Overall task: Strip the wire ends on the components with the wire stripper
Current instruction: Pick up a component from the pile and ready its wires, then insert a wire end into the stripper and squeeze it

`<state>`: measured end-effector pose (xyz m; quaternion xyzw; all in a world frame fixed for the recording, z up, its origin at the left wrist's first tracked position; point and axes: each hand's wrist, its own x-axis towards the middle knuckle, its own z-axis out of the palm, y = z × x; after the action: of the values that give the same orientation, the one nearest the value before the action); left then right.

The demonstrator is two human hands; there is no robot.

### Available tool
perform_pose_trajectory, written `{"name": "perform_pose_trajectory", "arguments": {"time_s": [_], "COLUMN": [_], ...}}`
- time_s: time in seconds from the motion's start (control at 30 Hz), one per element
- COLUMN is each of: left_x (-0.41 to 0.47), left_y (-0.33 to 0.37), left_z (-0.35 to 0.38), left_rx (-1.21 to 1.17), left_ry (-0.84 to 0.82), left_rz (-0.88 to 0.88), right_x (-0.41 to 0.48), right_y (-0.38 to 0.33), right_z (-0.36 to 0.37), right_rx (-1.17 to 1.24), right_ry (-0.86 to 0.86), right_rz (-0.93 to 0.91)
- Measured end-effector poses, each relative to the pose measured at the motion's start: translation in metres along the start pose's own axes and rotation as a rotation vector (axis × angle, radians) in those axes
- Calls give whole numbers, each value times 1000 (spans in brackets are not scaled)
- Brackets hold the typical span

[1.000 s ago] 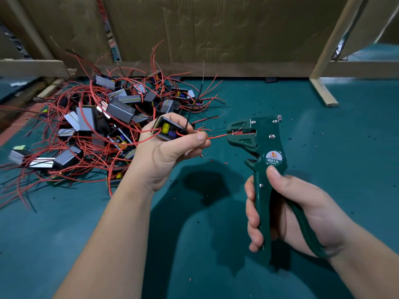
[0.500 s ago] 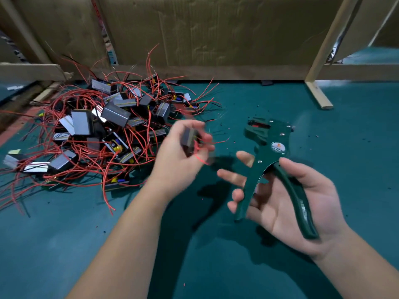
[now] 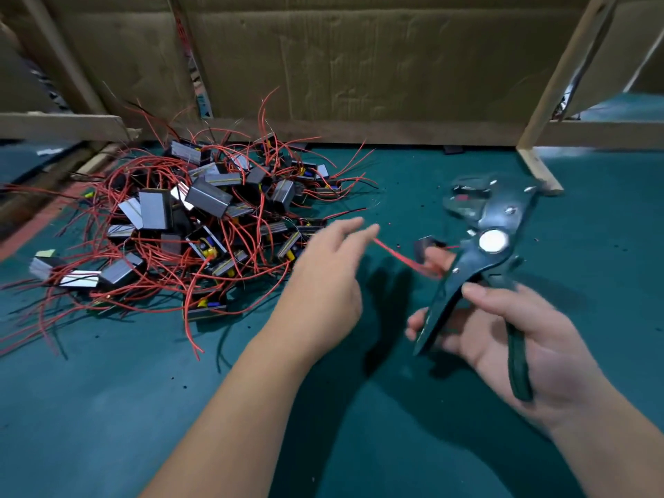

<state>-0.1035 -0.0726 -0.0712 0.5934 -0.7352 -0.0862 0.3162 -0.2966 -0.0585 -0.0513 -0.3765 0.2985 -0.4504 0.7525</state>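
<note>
The left hand (image 3: 323, 278) is released, fingers spread, nearest the pile (image 3: 201, 224) on the tabletop (image 3: 107, 407). The component (image 3: 427, 246) it gripped half a second ago is now a blur at the right hand's (image 3: 553, 339) fingertips. Its red wire (image 3: 399, 255) trails leftward. The right hand grasps the stripper (image 3: 499, 213), head pointing away.

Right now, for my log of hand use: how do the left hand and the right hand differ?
The left hand is open with straight fingers and holds nothing; the right hand grips the wire stripper. The left hand is beside the component pile; the right hand is farther from it. Both are above the green mat.
</note>
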Motion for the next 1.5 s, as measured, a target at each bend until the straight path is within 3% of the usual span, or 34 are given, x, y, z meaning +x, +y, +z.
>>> {"name": "perform_pose_trajectory", "arguments": {"time_s": [0.07, 0.13, 0.27, 0.47, 0.67, 0.73, 0.8, 0.9, 0.97, 1.17, 1.3, 1.5], "left_x": [-2, -3, -1, 4, 3, 2, 1, 5, 7, 1, 0, -2], "left_y": [-15, -23, -26, -26, -12, -8, 0, 12, 13, 19, 21, 19], "left_z": [-5, -7, -4, -12, -18, -16, -15, -18, -18, -11, -13, -18], "left_rx": [172, 269, 453, 391, 181, 65, -274, -903, -1132, -991, -914, -856], "left_ry": [97, 77, 53, 206, 552, 553, 531, 513, 474, 302, 211, 243], "left_rz": [-159, -311, -313, -311, -2, 37, -2, -197, -290, -308, -234, -151], "right_x": [1, 4, 6, 4, -1, -2, -3, -5, -7, -9, -7, -7], "right_y": [-7, -12, -14, -13, -8, -8, -7, -4, -3, -2, -6, -11], "right_z": [-5, -13, -21, -22, -12, -8, -4, -1, 2, 6, 3, 0], "right_rx": [-201, -367, -387, -464, -265, -162, -79, 10, 54, 71, 87, 95], "right_ry": [204, 345, 473, 511, 302, 193, 104, -7, -86, -297, -308, -425], "right_rz": [-103, -154, -161, -264, -264, -238, -182, -72, -28, 50, 160, 293]}}
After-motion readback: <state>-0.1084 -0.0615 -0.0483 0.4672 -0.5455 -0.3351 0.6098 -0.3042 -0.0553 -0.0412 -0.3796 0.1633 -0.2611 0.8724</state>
